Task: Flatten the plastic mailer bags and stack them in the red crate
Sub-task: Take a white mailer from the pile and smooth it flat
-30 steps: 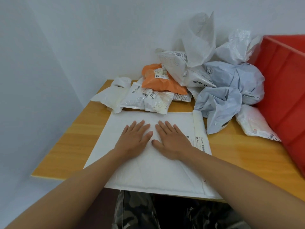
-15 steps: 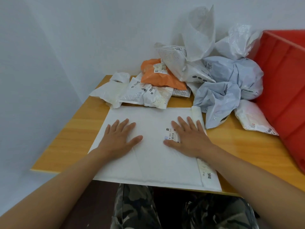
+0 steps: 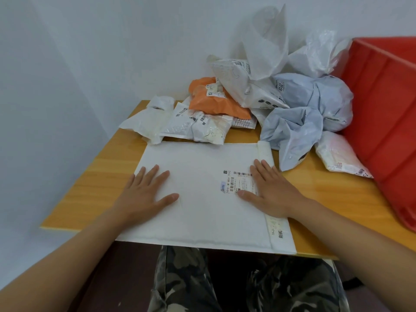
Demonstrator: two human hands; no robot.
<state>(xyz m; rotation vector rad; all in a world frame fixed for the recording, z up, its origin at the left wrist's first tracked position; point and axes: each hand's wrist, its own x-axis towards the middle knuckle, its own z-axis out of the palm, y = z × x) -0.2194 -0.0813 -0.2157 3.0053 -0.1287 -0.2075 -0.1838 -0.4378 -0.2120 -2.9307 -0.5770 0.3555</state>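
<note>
Big white mailer point(image 3: 202, 194) lies flat on the desk point(image 3: 337, 199), near edge hanging a bit over the front. Left hand point(image 3: 146, 194) palm-down on its left part, fingers straight and spread, no grip on anything. Right hand point(image 3: 270, 192) same, flat on the right part, partly covering the shipping label point(image 3: 236, 181), beside the folded flap point(image 3: 265, 152). Heap of crumpled bags point(image 3: 292, 113) behind, orange bag point(image 3: 216, 102) in it. Red crate point(image 3: 387, 104) at right, touching the heap.
</note>
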